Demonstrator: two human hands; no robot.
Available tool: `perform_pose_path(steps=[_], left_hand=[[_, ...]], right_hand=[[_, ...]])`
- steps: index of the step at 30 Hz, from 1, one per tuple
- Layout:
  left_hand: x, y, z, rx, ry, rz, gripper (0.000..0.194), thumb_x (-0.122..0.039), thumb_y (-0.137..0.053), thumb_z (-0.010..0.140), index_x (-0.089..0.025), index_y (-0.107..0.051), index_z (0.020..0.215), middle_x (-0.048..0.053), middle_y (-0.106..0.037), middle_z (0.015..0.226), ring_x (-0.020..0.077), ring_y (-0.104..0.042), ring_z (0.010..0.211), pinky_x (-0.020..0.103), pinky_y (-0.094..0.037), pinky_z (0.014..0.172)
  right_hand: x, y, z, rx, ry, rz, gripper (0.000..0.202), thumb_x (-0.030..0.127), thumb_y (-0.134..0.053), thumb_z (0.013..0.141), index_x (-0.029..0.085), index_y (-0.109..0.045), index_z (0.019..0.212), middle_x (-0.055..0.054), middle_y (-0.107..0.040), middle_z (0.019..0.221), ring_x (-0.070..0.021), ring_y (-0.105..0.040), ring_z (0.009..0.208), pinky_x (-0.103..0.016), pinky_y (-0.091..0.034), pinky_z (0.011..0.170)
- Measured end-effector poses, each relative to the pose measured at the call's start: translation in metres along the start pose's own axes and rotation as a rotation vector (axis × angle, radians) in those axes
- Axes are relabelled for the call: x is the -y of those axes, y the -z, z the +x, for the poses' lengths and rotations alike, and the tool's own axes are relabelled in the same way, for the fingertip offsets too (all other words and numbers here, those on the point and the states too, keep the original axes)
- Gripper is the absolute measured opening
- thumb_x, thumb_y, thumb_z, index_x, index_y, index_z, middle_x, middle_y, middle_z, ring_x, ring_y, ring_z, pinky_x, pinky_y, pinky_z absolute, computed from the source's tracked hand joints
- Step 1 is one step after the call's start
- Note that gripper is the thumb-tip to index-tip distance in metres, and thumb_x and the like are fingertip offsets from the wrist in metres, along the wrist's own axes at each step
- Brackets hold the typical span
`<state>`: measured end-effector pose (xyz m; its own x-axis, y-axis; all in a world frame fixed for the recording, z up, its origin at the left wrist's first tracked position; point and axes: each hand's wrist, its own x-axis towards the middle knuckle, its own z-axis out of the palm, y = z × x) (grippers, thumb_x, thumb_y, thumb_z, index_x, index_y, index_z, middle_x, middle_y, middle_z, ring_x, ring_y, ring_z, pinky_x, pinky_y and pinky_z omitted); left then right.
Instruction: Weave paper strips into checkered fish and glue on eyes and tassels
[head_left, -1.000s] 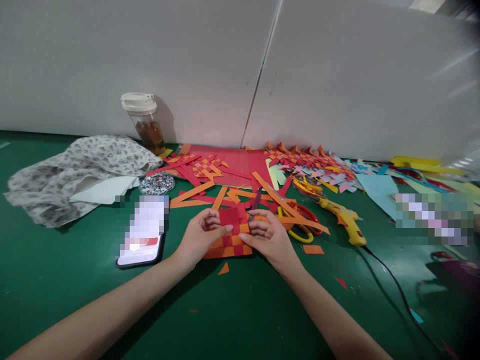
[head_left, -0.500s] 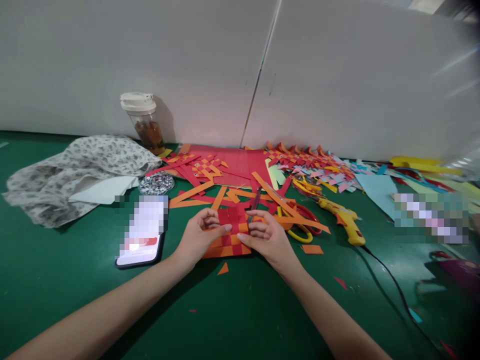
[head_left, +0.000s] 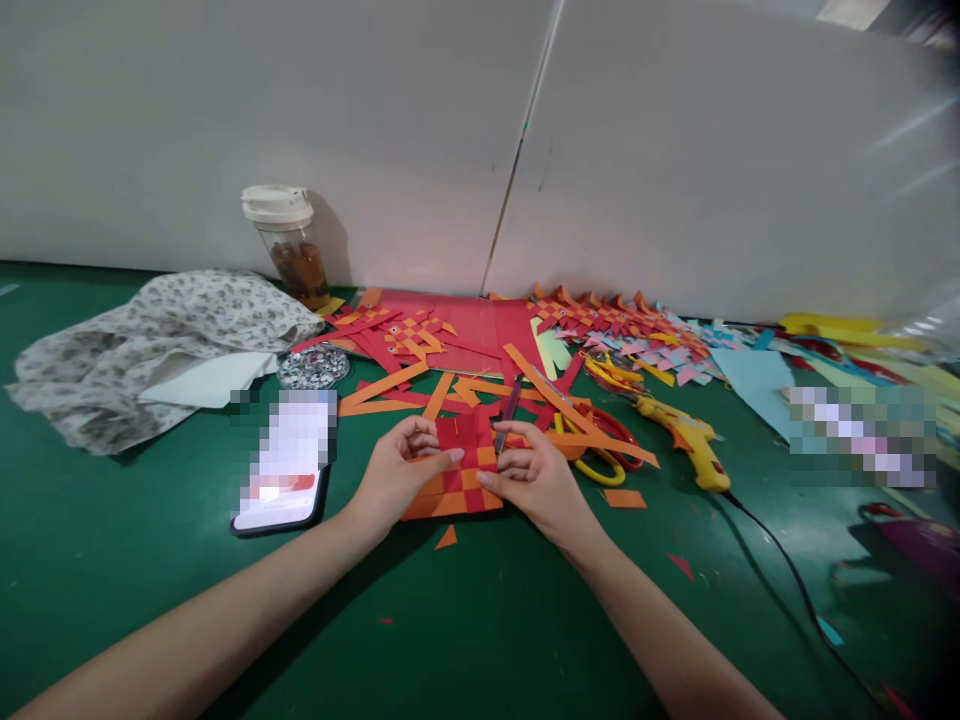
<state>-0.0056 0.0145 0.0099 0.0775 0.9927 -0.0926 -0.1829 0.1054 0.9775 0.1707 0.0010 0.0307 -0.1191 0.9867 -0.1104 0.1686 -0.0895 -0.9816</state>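
Note:
A woven piece of red and orange paper strips (head_left: 466, 482) is held between both hands, just above the green tabletop. My left hand (head_left: 401, 465) pinches its left side, thumb lying across the front and fingers curled behind. On the right edge, my right hand (head_left: 529, 470) grips it the same way, thumb tip low on the weave. Beyond the hands lie loose orange paper strips (head_left: 386, 390). Scissors with yellow and red handles (head_left: 606, 467) lie right of my right hand, partly covered by strips.
A phone (head_left: 289, 460) lies at left, near a patterned cloth (head_left: 172, 330) and a lidded cup of tea (head_left: 296, 255). To the right are a yellow glue gun (head_left: 694, 440) with a trailing cord (head_left: 787, 575) and light blue paper (head_left: 757, 385). Finished woven fish (head_left: 412, 335) lie at the back.
Both hands keep their hold on the woven paper. My right thumb has shifted very slightly to the right; everything else looks the same.

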Motion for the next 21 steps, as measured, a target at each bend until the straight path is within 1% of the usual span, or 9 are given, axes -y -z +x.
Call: perform_pose_path(steps=[4, 8, 10, 13, 15, 18, 21], left_hand=[[-0.0011, -0.0009, -0.0009, 0.022, 0.0, 0.005, 0.031, -0.025, -0.078, 0.061, -0.02, -0.051, 0.073, -0.003, -0.062, 0.068, 0.0116, -0.059, 0.066, 0.026, -0.048, 0.07], [-0.0017, -0.0017, -0.0007, 0.018, -0.002, 0.011, 0.031, -0.025, -0.078, 0.06, -0.02, -0.051, 0.073, -0.004, -0.059, 0.067, 0.0117, -0.058, 0.067, 0.026, -0.047, 0.071], [-0.0017, -0.0019, -0.0007, 0.018, -0.013, 0.022, 0.031, -0.025, -0.078, 0.06, -0.02, -0.05, 0.073, -0.004, -0.058, 0.066, 0.0113, -0.057, 0.067, 0.026, -0.047, 0.07], [-0.0015, -0.0024, -0.0015, 0.034, -0.032, 0.04, 0.031, -0.024, -0.078, 0.06, -0.02, -0.049, 0.071, -0.006, -0.054, 0.063, 0.0101, -0.055, 0.063, 0.024, -0.045, 0.066], [-0.0009, -0.0027, -0.0026, 0.06, -0.038, 0.056, 0.031, -0.023, -0.078, 0.06, -0.02, -0.049, 0.072, -0.006, -0.054, 0.062, 0.0094, -0.054, 0.062, 0.023, -0.044, 0.064], [0.0007, -0.003, -0.0044, 0.102, -0.041, 0.075, 0.03, -0.022, -0.078, 0.06, -0.019, -0.051, 0.074, -0.006, -0.056, 0.064, 0.0096, -0.055, 0.063, 0.023, -0.044, 0.063], [0.0022, -0.0032, -0.0053, 0.129, -0.046, 0.082, 0.03, -0.023, -0.077, 0.061, -0.02, -0.051, 0.074, -0.005, -0.058, 0.066, 0.0106, -0.057, 0.064, 0.024, -0.045, 0.064]], right_hand=[[0.0009, -0.0001, -0.0005, -0.007, -0.003, 0.019, 0.055, 0.035, -0.078, 0.062, 0.023, -0.05, 0.107, 0.006, -0.058, 0.065, -0.0118, -0.057, 0.056, -0.028, -0.048, 0.058], [-0.0007, -0.0002, 0.0006, 0.006, -0.021, 0.042, 0.055, 0.035, -0.077, 0.063, 0.022, -0.048, 0.108, 0.008, -0.055, 0.061, -0.0101, -0.053, 0.051, -0.027, -0.046, 0.056], [-0.0001, -0.0003, 0.0008, 0.0, -0.024, 0.054, 0.058, 0.035, -0.079, 0.061, 0.022, -0.048, 0.109, 0.008, -0.056, 0.062, -0.0105, -0.054, 0.052, -0.027, -0.047, 0.057], [0.0036, -0.0002, 0.0005, -0.053, -0.027, 0.063, 0.058, 0.036, -0.081, 0.058, 0.023, -0.052, 0.106, 0.005, -0.06, 0.069, -0.0135, -0.061, 0.062, -0.03, -0.051, 0.066], [0.0063, 0.0001, 0.0002, -0.108, -0.026, 0.054, 0.054, 0.037, -0.08, 0.059, 0.022, -0.054, 0.103, 0.003, -0.062, 0.07, -0.015, -0.063, 0.066, -0.031, -0.052, 0.07], [0.0079, 0.0009, 0.0003, -0.159, 0.004, 0.049, 0.048, 0.04, -0.077, 0.064, 0.022, -0.054, 0.102, 0.004, -0.062, 0.065, -0.0139, -0.061, 0.061, -0.029, -0.051, 0.065], [0.0072, 0.0016, 0.0008, -0.144, 0.039, 0.062, 0.047, 0.039, -0.077, 0.065, 0.022, -0.055, 0.102, 0.004, -0.063, 0.063, -0.0127, -0.059, 0.057, -0.027, -0.049, 0.061]])
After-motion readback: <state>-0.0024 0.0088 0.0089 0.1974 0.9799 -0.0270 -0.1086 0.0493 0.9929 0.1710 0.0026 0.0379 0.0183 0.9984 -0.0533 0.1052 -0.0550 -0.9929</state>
